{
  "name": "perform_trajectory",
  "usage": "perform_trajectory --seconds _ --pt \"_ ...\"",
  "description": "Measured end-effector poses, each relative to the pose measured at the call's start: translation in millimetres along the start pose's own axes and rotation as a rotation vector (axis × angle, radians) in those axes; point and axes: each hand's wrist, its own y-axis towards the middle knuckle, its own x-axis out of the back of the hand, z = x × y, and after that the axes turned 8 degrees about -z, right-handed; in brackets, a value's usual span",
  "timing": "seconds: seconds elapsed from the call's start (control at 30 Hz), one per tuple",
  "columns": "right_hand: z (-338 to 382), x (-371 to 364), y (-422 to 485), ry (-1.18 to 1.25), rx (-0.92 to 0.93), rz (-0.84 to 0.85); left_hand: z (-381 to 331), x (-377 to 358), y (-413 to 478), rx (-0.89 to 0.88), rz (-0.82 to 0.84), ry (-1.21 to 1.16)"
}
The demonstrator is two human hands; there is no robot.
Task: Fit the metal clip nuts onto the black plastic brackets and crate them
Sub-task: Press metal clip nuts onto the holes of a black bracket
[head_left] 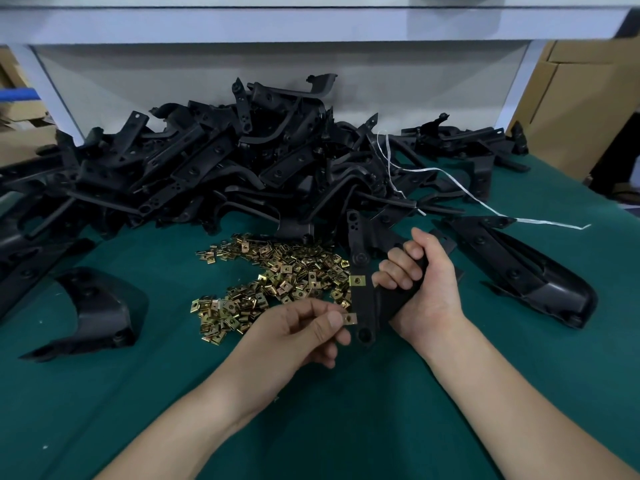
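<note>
The right hand point(424, 278) has its fingers point(398, 261) curled round a long black plastic bracket point(362, 303), held over the green tabletop point(346, 427); one brass-coloured metal clip nut point(357, 280) already sits on its edge. The left hand point(304, 332) pinches a second brass clip nut point(349, 319) against the bracket's lower edge. A loose heap of clip nuts point(273, 282) lies just behind, before a large pile of black brackets point(225, 168).

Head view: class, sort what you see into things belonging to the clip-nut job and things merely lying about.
Job: held bracket, pinched clip nut, fitted clip nut, loose clip nuts, bracket pile.
Lying about: white string, cardboard boxes.
</note>
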Motion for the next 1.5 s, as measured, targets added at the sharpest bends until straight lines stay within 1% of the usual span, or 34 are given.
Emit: perform_trajectory --seconds 0.27,0.9,1.5 --pt "-1.0 0.6 0.3 -0.012 0.004 -0.004 1.9 1.0 2.6 0.018 0.022 -0.03" --pt "-8.0 0.8 0.6 -0.063 0.062 -0.045 4.4 0.6 3.2 0.015 0.026 0.016" --pt "-10.1 0.9 1.0 -0.078 0.069 -0.049 -0.2 -2.4 1.7 -0.008 0.037 0.119"
